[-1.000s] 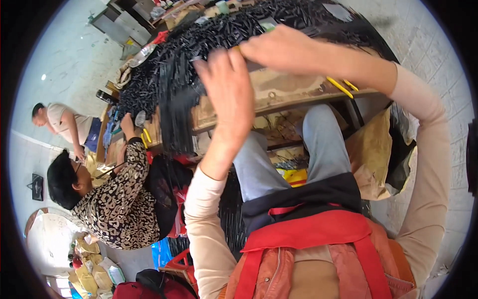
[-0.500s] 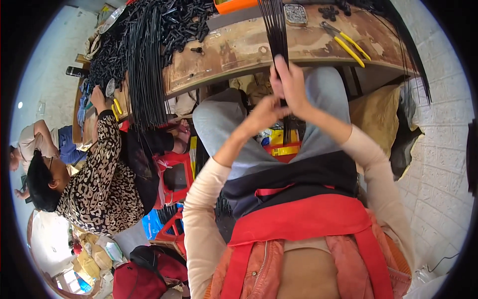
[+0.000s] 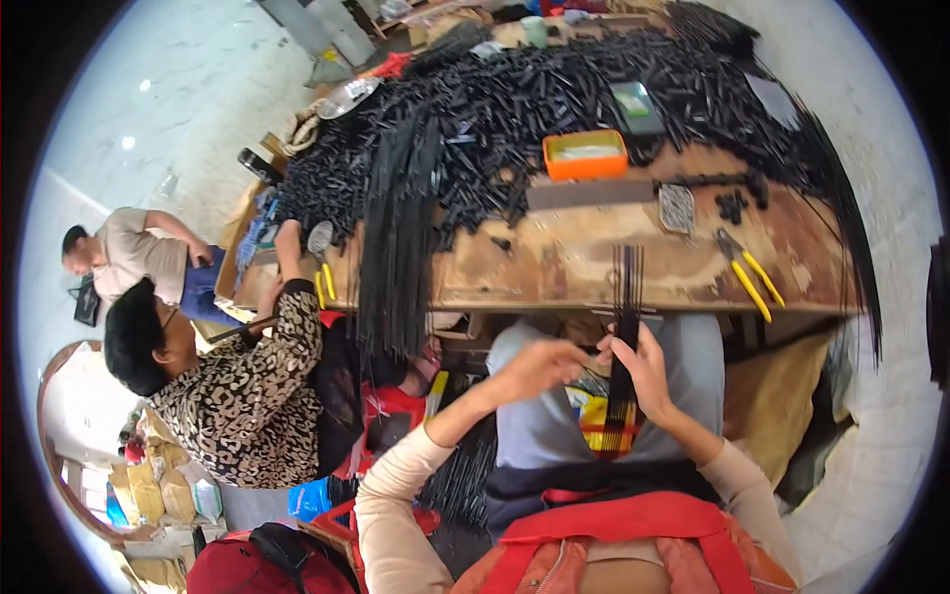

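My right hand (image 3: pixel 643 371) is closed around a bundle of thin black rods (image 3: pixel 621 396), held upright over my lap at the table's front edge. The rods fan slightly apart at the top. To the left of the bundle, my left hand (image 3: pixel 539 373) has its fingers pinched together, their tips close to the rods. What those fingertips hold, if anything, is too small to make out. A yellow-handled pair of pliers (image 3: pixel 749 275) lies on the table beyond my right hand.
Small black parts (image 3: pixel 534 89) are heaped across the wooden table (image 3: pixel 554 267). An orange box (image 3: pixel 586 155), a clear tray of small metal pieces (image 3: pixel 677 210) and a long bundle of black rods (image 3: pixel 396 247) rest there. At left sits a co-worker in a patterned top (image 3: pixel 247 386); another person is farther back.
The view has tilted up, showing more of the table. My left hand has moved away from the right, which still holds the rods. The bundle is now lower, its top near the table edge.
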A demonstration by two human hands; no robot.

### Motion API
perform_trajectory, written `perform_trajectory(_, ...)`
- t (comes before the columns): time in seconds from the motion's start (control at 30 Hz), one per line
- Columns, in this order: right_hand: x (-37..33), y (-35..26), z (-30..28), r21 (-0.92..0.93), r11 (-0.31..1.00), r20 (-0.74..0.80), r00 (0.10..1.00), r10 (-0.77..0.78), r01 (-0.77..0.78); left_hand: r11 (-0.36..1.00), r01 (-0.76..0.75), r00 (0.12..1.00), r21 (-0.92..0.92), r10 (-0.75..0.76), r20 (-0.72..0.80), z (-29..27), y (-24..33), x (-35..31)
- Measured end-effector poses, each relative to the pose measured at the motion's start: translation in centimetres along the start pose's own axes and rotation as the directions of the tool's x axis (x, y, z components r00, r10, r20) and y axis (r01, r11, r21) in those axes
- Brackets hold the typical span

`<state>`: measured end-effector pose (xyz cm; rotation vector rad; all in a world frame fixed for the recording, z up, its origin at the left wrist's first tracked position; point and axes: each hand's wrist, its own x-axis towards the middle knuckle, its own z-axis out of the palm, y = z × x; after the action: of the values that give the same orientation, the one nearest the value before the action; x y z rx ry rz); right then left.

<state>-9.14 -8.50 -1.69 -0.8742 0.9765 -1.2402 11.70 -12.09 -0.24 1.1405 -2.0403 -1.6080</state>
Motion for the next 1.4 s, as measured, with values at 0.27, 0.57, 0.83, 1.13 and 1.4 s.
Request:
perform_trajectory(0.27,2.6,1.7,-0.4,0.000,0.999,0.074,0.997,0.036,-0.036,0.439,0.411,0.616,0.799,0.512,-0.598,-21.6,0.6,10.4)
perform_trajectory(0.57,3.8,2.6,-1.0,0.039,0.987,0.049,0.986,0.156,-0.158,0.032,0.148,0.808,0.988,0.572,-0.140,-31.2,-0.2,14.7)
perform_trajectory(0.83,3.9,3.2,-2.0,0.024,0.998,0.038,0.997,0.066,-0.066,0.626,0.049,0.755,0.779,0.488,-0.439,-16.9,1.1,7.6)
perform_trajectory(1.13,0.9,2.1,-1.4,-0.025,0.999,0.063,0.997,-0.033,0.035,0.864,0.120,0.632,0.489,0.313,-0.709,-9.8,1.1,6.6)
perform_trajectory(1.4,-1.3,4.9,-1.6,0.339,0.929,0.332,0.943,0.033,-0.152,0.896,-0.190,0.946,-0.401,0.058,-0.318,-0.3,10.9,5.9)
